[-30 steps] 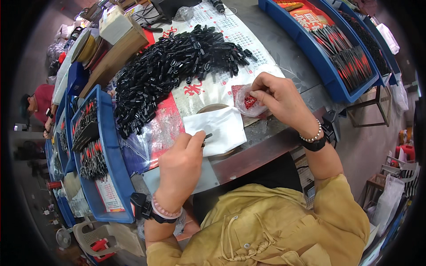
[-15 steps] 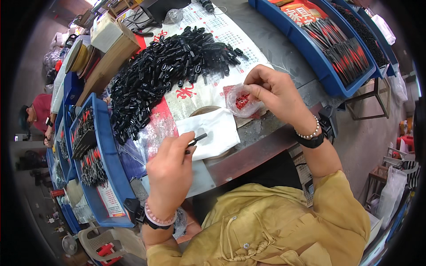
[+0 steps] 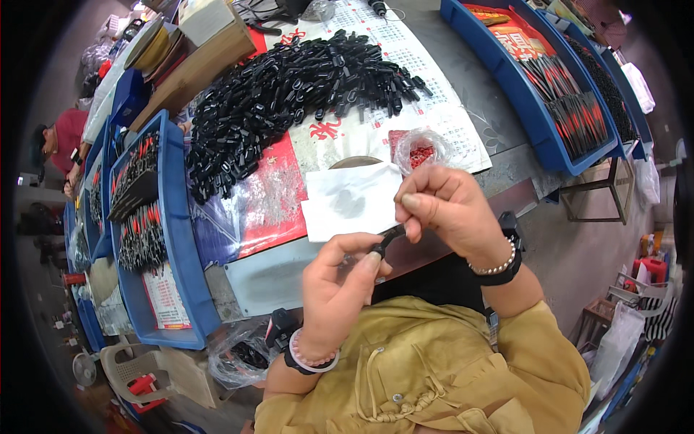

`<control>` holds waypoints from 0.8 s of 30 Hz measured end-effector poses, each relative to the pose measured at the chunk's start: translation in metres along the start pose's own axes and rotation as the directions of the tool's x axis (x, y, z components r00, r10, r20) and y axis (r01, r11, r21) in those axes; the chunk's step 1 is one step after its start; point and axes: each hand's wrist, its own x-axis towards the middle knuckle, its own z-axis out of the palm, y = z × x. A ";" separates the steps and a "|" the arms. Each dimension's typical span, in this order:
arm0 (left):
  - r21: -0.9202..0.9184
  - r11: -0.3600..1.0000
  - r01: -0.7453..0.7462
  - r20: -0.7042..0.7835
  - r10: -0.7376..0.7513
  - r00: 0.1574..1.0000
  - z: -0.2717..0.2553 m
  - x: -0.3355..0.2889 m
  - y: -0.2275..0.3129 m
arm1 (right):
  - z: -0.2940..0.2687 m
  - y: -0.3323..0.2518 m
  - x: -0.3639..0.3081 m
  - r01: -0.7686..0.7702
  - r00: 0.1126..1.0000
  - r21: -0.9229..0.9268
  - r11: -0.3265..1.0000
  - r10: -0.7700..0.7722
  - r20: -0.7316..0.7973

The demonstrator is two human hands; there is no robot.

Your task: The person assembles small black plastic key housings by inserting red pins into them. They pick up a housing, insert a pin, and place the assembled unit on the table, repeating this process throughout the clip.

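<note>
Between the thumb and fingers of my left hand [image 3: 334,288] is a small black plastic piece [image 3: 390,235], held above the table's front edge. My right hand [image 3: 454,211] is closed in a pinch beside the piece's far end; what its fingertips hold, if anything, is too small to see. Just beyond lies a folded white cloth or paper [image 3: 348,197] with a grey smudge. A clear plastic bag [image 3: 437,145] stands open past my right hand, with tiny red parts [image 3: 421,155] inside. Behind these spreads a large heap of glossy black plastic pieces [image 3: 289,98].
Blue bins [image 3: 206,307] at the left and a blue bin [image 3: 499,61] at the right hold rows of black-and-red parts. A wooden block [image 3: 195,76] is at the back left. Another person [image 3: 71,134] stands at the far left. Printed sheets [image 3: 434,79] cover the table.
My right hand has left the bag of red parts and come down toward my body. My left hand has moved right with the black piece, so both hands now meet.
</note>
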 end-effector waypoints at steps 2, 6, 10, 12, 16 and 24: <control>0.030 0.999 -0.026 -0.024 0.026 0.999 0.001 -0.001 -0.001 | 0.009 0.007 -0.004 -0.024 1.000 0.056 0.998 0.023 0.013; 0.102 0.985 -0.136 -0.038 0.141 0.989 0.002 -0.003 -0.003 | 0.019 0.013 -0.009 -0.024 0.999 0.060 0.998 0.022 0.032; 0.214 0.956 -0.200 -0.068 0.219 0.973 0.004 -0.006 -0.004 | 0.023 0.014 -0.013 0.004 0.998 0.081 0.997 -0.009 0.059; 0.244 0.946 -0.213 -0.081 0.239 0.968 0.004 -0.007 -0.005 | 0.025 0.016 -0.013 0.030 0.998 0.082 0.996 -0.035 0.058; 0.277 0.938 -0.210 -0.081 0.240 0.967 0.003 -0.010 -0.003 | 0.028 0.020 -0.017 0.133 0.990 0.058 0.989 -0.136 0.045; 0.352 0.887 -0.298 -0.054 0.337 0.940 0.007 -0.015 -0.009 | 0.025 0.028 -0.028 0.534 0.840 -0.399 0.745 -0.518 0.158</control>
